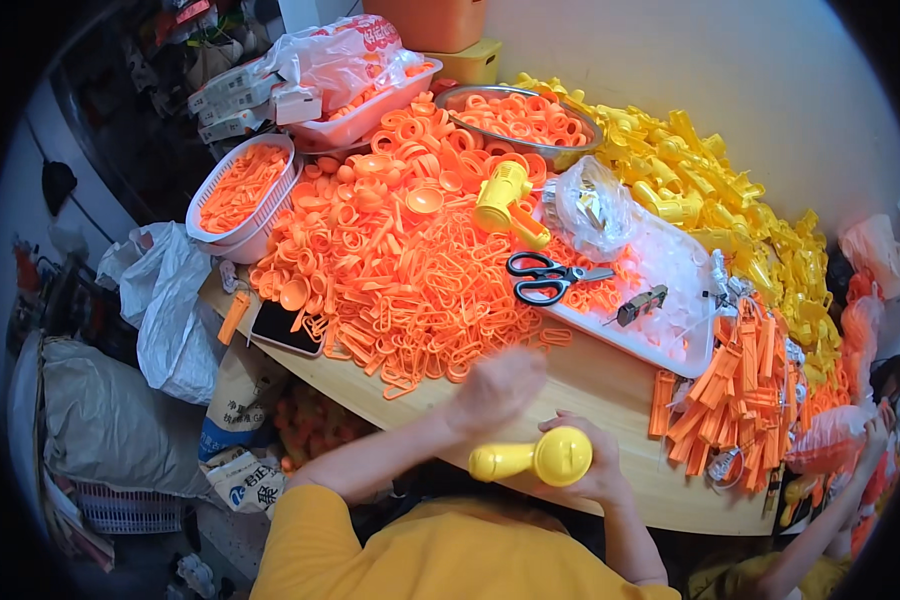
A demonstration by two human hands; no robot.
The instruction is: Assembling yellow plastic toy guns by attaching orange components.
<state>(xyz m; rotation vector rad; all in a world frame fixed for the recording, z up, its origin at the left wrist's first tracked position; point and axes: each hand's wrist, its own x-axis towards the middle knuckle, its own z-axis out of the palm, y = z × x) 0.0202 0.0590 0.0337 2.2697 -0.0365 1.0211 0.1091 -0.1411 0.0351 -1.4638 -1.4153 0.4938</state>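
Observation:
My right hand (602, 468) is closed round a yellow plastic piece shaped like a toy hair dryer (562, 457), above the table's near edge. Its round end faces up and its handle points left. My left hand (500, 390) is smeared by motion beside the near edge of a pile of orange plastic loops (440, 320); its fingers cannot be made out. Another yellow hair-dryer-shaped piece (503, 197) lies on the orange pile. Black-handled scissors (555, 278) rest between that pile and a white tray (695, 362).
Yellow parts (670, 160) are heaped along the wall. Orange strips (735, 385) bunch at the right edge. At the back left stand a white basket (292, 165) and a pink tub (355, 125). A phone (286, 328) lies at the left edge. Another person's arm (820, 530) shows lower right.

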